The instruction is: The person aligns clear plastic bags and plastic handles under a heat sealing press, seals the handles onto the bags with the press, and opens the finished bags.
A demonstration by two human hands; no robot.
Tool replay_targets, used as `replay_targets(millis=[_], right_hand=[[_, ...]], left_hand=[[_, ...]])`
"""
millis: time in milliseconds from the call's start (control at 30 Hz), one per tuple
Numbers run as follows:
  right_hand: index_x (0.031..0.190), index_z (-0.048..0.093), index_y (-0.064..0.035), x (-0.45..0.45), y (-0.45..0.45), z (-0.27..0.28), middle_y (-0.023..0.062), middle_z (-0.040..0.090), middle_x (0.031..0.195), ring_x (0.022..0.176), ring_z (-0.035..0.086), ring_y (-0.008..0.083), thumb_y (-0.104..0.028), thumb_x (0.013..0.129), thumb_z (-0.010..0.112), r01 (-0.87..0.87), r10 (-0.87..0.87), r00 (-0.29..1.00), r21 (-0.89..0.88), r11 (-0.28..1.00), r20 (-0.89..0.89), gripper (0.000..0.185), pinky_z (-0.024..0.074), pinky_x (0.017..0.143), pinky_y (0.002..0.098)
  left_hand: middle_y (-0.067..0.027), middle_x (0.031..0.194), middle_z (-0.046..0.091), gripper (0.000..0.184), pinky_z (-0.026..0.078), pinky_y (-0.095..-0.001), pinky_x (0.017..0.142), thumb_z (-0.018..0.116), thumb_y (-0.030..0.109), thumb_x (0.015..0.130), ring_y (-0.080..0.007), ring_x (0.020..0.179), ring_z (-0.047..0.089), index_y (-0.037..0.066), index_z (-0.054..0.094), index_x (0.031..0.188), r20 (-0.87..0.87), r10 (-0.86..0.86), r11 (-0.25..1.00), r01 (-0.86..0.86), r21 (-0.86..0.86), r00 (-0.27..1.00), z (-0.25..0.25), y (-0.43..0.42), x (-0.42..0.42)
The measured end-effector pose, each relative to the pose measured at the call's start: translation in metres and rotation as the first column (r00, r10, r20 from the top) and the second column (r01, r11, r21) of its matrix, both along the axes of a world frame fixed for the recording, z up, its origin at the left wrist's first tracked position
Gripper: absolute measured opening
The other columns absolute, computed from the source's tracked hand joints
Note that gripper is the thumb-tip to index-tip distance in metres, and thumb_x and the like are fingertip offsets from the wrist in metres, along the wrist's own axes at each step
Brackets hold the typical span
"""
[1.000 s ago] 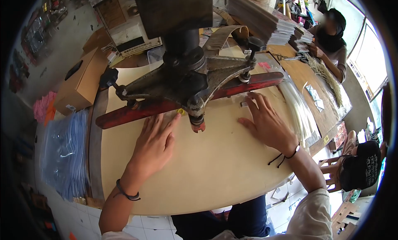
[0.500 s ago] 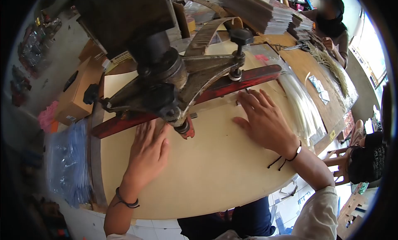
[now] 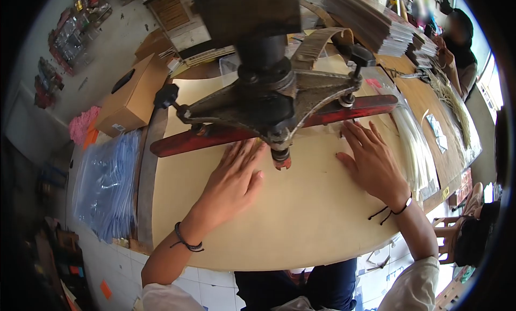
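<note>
My left hand lies flat on a tan sheet, palm down. Its fingertips reach the red bar of a dark metal press, and the bar's edge partly hides them. Right of the press's centre, my right hand rests with its fingers spread on the same sheet, tips close to the bar. A thin, clear strip seems to run along the bar between the hands, but I cannot make out what it is. Neither hand grips anything visible.
Clear plastic sleeves are stacked at the left beside a cardboard box. Whitish strips lie at the right. Scissors and a bundle of pale cords lie farther back, near another person.
The head view has shifted, so the press and table appear farther right. Both hands remain flat by the bar. A small dark piece beside the press's lower tip is no longer visible.
</note>
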State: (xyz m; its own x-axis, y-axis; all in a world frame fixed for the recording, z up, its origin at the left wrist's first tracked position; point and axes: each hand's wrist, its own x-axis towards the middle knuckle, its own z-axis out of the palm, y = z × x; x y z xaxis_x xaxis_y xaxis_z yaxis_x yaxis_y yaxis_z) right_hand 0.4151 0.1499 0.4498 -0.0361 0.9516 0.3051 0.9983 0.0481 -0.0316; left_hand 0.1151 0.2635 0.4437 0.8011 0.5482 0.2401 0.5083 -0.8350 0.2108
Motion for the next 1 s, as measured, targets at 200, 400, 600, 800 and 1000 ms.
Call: replay_targets(millis=[200,400,600,800,1000], right_hand=[[0.138,0.055,0.0016,-0.001,0.0,0.002,0.0164,0.055,0.144,0.141,0.046,0.0328,-0.032,0.1,0.06,0.0,0.0,1.0,-0.011,1.0,-0.005,0.05,0.028,0.123,0.0495],[0.139,0.051,0.0045,-0.005,0.001,0.01,0.021,0.055,0.142,0.139,0.047,0.0369,-0.024,0.099,0.06,-0.012,0.007,0.998,-0.062,0.998,-0.067,0.05,0.0307,0.121,0.0509],[0.142,0.048,0.0049,-0.007,-0.001,0.015,0.0227,0.053,0.143,0.138,0.047,0.0399,-0.023,0.1,0.06,0.005,-0.019,0.993,-0.121,0.993,-0.116,0.052,0.033,0.119,0.0505],[0.143,0.047,0.0045,-0.003,-0.003,0.017,0.0255,0.05,0.146,0.141,0.043,0.0401,-0.026,0.101,0.058,-0.021,0.006,0.994,-0.147,0.989,-0.107,0.053,0.034,0.119,0.0494],[0.145,0.046,0.0047,0.017,-0.034,0.043,0.0233,0.045,0.152,0.145,0.039,0.0371,-0.034,0.102,0.058,-0.09,0.05,0.99,-0.327,0.941,-0.129,0.059,0.0342,0.119,0.0439]], left_hand=[[-0.0294,0.141,0.046,0.046,0.044,-0.0494,0.111,0.055,0.015,0.097,-0.046,0.132,0.047,-0.006,0.049,0.138,0.035,0.093,0.995,-0.094,0.035,0.995,-0.001,-0.009,0.002],[-0.0308,0.14,0.049,0.05,0.046,-0.0483,0.109,0.055,0.017,0.098,-0.0443,0.129,0.052,-0.009,0.048,0.141,0.003,0.105,0.981,-0.104,0.162,0.994,-0.01,-0.011,-0.003],[-0.0309,0.138,0.051,0.05,0.043,-0.05,0.111,0.054,0.017,0.098,-0.0445,0.128,0.052,-0.008,0.048,0.141,-0.016,0.117,0.981,-0.114,0.156,0.993,-0.007,-0.013,-0.004],[-0.0288,0.136,0.05,0.042,0.045,-0.0507,0.108,0.055,0.015,0.097,-0.0446,0.127,0.051,-0.009,0.052,0.132,0.003,0.104,0.992,-0.104,0.077,0.995,0.002,-0.015,-0.001],[-0.0279,0.137,0.051,0.051,0.046,-0.0477,0.109,0.056,0.015,0.097,-0.0452,0.127,0.051,-0.009,0.048,0.141,-0.03,0.13,0.992,-0.129,0.011,0.991,0.001,-0.016,-0.001]])
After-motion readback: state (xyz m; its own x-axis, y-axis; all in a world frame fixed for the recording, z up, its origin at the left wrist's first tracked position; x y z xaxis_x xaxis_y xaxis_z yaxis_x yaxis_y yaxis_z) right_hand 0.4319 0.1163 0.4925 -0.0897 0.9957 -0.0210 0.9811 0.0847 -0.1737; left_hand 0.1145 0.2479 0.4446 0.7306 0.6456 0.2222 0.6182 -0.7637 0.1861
